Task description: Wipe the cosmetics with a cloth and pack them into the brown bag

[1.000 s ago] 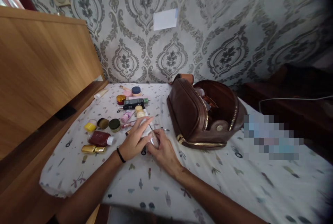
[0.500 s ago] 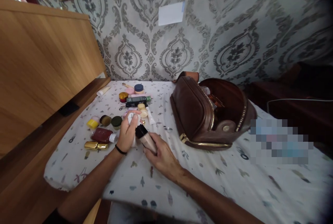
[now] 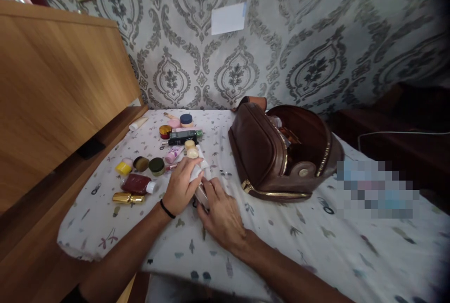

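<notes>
Left hand (image 3: pixel 181 183) clamped on white tissue (image 3: pixel 196 173), right at the bottle's far end! | Right hand (image 3: pixel 223 214) gripping that bottle (image 3: pixel 201 196) | Bottle left of the brown bag (image 3: pixel 256 153), nearer the tabletop's (image 3: pixel 316 242) left edge than its right

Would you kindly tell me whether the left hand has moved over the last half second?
Yes: judged against the dark green-lidded jar, which rests on the printed cloth, the left hand has shifted slightly to the right.

Left hand (image 3: pixel 181 185), right hand (image 3: pixel 222 211) — curled, perhaps touching.
</notes>
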Tool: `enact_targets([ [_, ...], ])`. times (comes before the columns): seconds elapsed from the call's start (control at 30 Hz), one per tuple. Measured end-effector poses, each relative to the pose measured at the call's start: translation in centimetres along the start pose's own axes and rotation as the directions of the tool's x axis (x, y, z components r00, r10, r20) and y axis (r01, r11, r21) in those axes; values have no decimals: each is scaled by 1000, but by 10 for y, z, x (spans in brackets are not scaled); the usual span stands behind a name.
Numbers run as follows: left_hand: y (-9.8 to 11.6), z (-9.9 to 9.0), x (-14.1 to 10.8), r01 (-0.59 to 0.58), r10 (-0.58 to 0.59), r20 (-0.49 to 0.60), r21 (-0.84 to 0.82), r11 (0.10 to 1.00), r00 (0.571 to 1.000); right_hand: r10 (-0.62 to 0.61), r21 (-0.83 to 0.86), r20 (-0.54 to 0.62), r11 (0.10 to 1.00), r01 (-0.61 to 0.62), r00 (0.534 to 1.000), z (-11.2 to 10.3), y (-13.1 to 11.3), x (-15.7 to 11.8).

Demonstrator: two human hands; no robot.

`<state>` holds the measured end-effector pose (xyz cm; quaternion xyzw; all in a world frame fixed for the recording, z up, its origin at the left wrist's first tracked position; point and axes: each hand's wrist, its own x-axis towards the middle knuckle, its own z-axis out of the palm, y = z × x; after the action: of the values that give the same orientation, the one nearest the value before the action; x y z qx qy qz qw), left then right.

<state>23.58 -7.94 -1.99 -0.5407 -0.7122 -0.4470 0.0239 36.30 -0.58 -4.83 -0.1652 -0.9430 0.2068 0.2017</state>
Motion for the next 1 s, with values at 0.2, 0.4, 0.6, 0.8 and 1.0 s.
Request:
enact_targets([
  [0.2, -9, -5, 8, 297, -364, -88, -421, 857, 927, -43, 124, 1, 991, 42, 999, 2, 3, -1],
  [0.4, -6, -6, 14, 482, -598, 128, -732, 481, 791, 56, 653, 19, 756, -55, 998, -8, 4, 8],
  [0.6, 3, -11, 19, 538, -602, 307, -805, 248, 737, 58, 948, 311, 59, -314, 949, -12, 1, 15],
  [0.8, 8, -11, 15, 562, -521, 442, -822, 90, 730, 9, 843, 468, -303, -444, 884, -15, 1, 18],
  [1.0, 3, 1, 6, 548, -458, 453, -831, 93, 765, 34, 841, 410, -401, -364, 911, -11, -1, 19],
])
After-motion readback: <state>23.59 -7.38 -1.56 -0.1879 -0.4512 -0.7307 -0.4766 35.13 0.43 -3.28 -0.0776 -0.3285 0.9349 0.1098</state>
